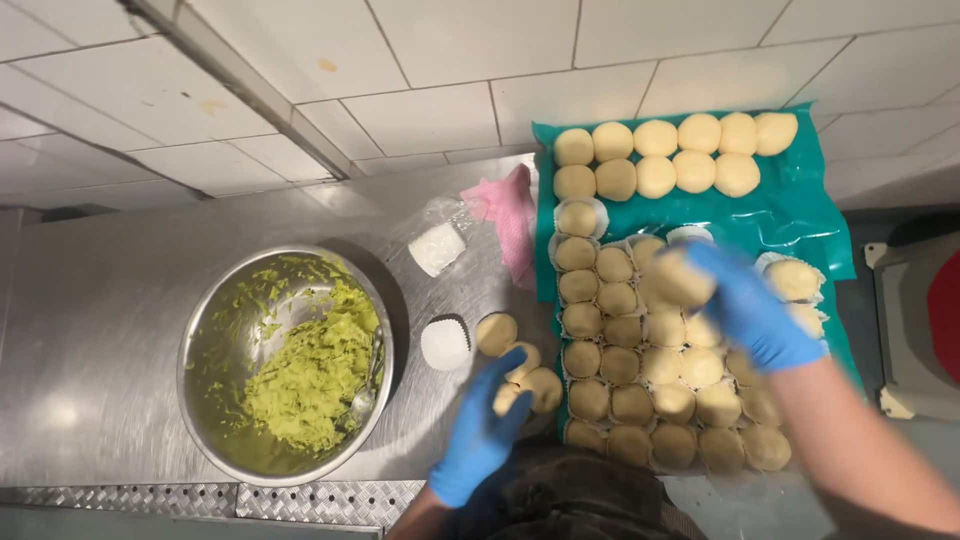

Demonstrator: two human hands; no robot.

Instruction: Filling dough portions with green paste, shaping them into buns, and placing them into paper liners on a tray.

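far left on the steel counter (pixel 90 300): a round metal bowl (pixel 285 365) smeared with green paste (pixel 315 375), a spoon handle (pixel 370 385) leaning at its right rim. just right of the bowl, a stack of white paper cups (pixel 445 343); above it a clear bag of more cups (pixel 438 248) and a crumpled pink cloth (pixel 510 220). next, a small cluster of loose dough balls (pixel 497 333) on the bare steel, with the left hand (pixel 480 435) in a blue glove, fingers curled loosely over the lowest ones, touching them; motion blur, so grip unclear. right again, a teal sheet (pixel 800 200) packed with rows of dough balls (pixel 620 365), many in paper cups. above the rows, the gloved right hand (pixel 750 305), fingers closed around one pale ball (pixel 680 278), blocking the balls beneath. white tiled wall (pixel 450 60) behind.
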